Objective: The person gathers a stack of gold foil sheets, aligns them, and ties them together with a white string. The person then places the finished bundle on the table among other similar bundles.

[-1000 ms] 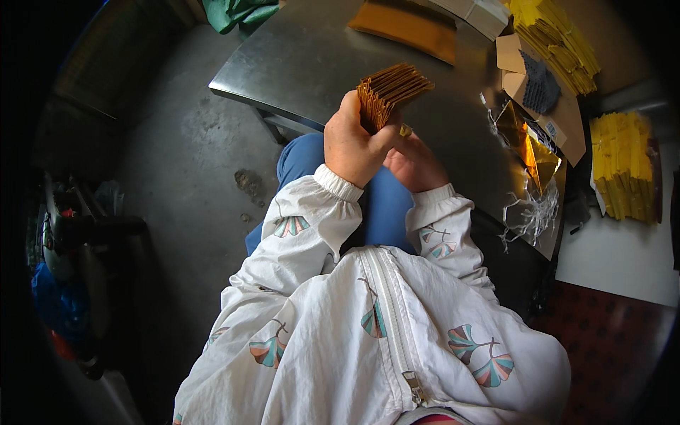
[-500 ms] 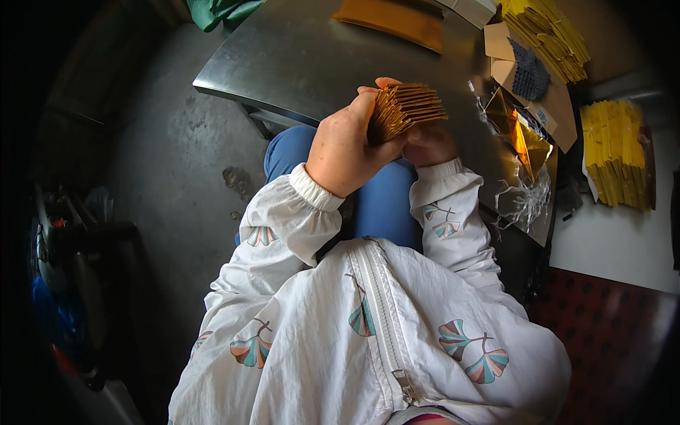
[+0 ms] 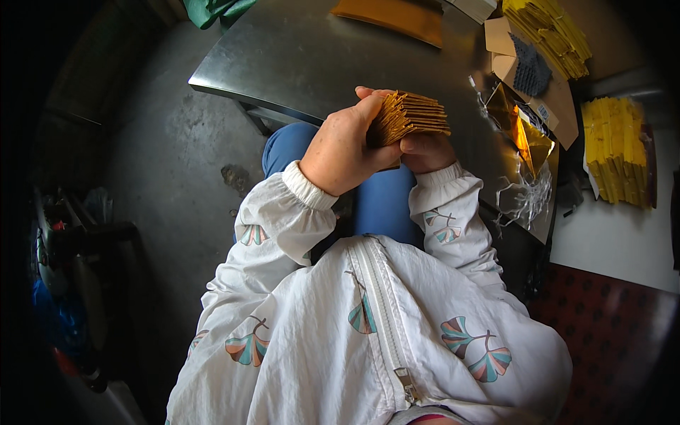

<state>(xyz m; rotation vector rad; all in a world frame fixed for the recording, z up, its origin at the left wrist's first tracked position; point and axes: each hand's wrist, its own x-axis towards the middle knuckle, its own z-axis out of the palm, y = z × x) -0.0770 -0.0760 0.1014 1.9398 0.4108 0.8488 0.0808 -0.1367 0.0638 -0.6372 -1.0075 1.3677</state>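
Note:
A thick stack of folded gold-brown paper pieces (image 3: 411, 117) is up above my knees, near the table's front edge. My left hand (image 3: 341, 147) is wrapped round its left side, with the thumb and fingers closed on it. From below and the right, my right hand (image 3: 429, 151) grips the same stack, its thumb pressed against the lower edge. Part of the right hand's fingers is hidden behind the stack. The layered edges of the pieces face up and to the right.
A metal table (image 3: 283, 60) lies ahead, with a flat orange-brown sheet or packet (image 3: 389, 20) on it. At the right are crumpled gold foil (image 3: 528, 138), white plastic shreds (image 3: 528, 198), an open cardboard box (image 3: 559, 113), a grey cloth (image 3: 530, 67) and yellow bundles (image 3: 616, 152).
The stack has tipped and sunk slightly toward me. My right hand has shifted a little under it, and its thumb now shows along the lower edge.

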